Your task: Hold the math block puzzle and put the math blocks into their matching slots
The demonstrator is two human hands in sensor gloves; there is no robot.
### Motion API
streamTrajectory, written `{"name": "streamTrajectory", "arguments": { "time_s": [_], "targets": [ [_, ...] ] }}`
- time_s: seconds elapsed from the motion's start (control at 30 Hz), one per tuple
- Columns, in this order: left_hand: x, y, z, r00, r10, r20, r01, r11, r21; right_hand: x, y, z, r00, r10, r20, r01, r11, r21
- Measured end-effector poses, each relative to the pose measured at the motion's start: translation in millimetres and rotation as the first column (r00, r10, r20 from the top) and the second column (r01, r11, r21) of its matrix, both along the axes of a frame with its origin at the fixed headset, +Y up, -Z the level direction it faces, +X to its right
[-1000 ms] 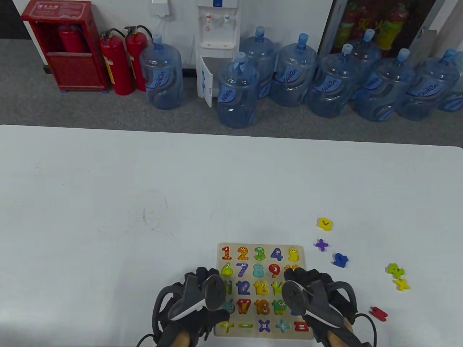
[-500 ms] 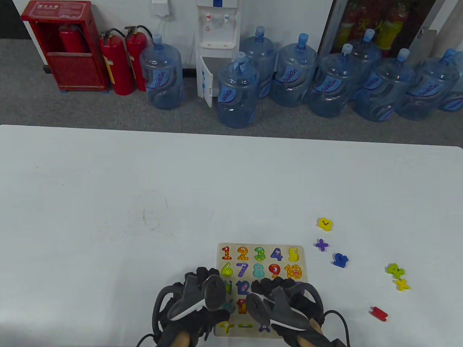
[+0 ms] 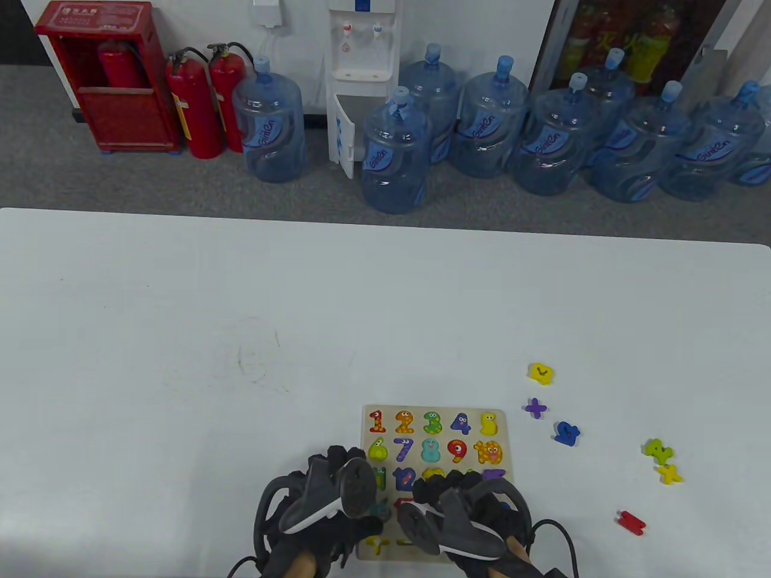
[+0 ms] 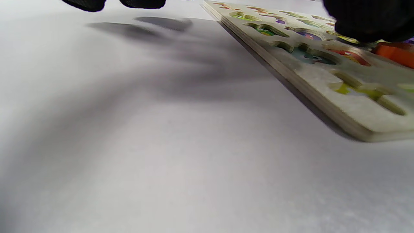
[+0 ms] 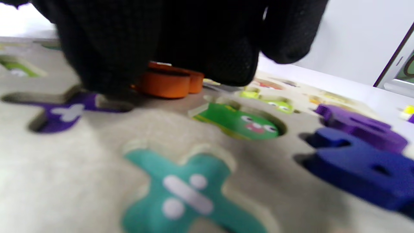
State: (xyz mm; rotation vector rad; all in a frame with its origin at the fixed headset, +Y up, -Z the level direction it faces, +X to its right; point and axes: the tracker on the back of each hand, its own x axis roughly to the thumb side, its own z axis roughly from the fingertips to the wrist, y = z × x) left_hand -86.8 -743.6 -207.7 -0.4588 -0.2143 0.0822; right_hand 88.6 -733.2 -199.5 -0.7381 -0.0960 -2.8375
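Observation:
The wooden math puzzle board (image 3: 435,410) lies flat near the table's front edge; it also shows in the left wrist view (image 4: 320,77) and the right wrist view (image 5: 97,161). My left hand (image 3: 337,466) sits at the board's lower left edge, its fingertips (image 4: 142,2) hanging just above the table beside the board. My right hand (image 3: 446,484) is over the board's lower middle. Its fingers (image 5: 145,42) close around an orange block (image 5: 168,82) that rests on the board, also seen in the left wrist view (image 4: 394,53). A blue block (image 5: 355,168) and a purple block (image 5: 362,126) sit at the board's right side.
Loose blocks lie on the table right of the board: a yellow one (image 3: 541,372), a purple plus (image 3: 535,409), a blue one (image 3: 567,433), a green one (image 3: 657,449), a yellow cross (image 3: 669,474) and a red one (image 3: 630,522).
My right hand has moved left from the board's right side to its lower middle. My left hand and the loose blocks have not moved.

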Motion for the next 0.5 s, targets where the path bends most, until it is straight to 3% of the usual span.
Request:
{"name": "streamTrajectory", "arguments": {
  "time_s": [0.1,0.23,0.5],
  "targets": [
    [0,0,0,1.000,0.000,0.001,0.000,1.000,0.003,15,13,-8,0.996,-0.075,0.046,0.074,0.997,0.018],
    [0,0,0,1.000,0.002,-0.003,-0.002,1.000,-0.004,32,13,-12,0.984,-0.168,0.061,0.171,0.984,-0.050],
    [0,0,0,1.000,0.005,0.000,-0.005,1.000,-0.005,12,-4,-1,1.000,0.007,0.009,-0.007,1.000,0.006]
  ]
}}
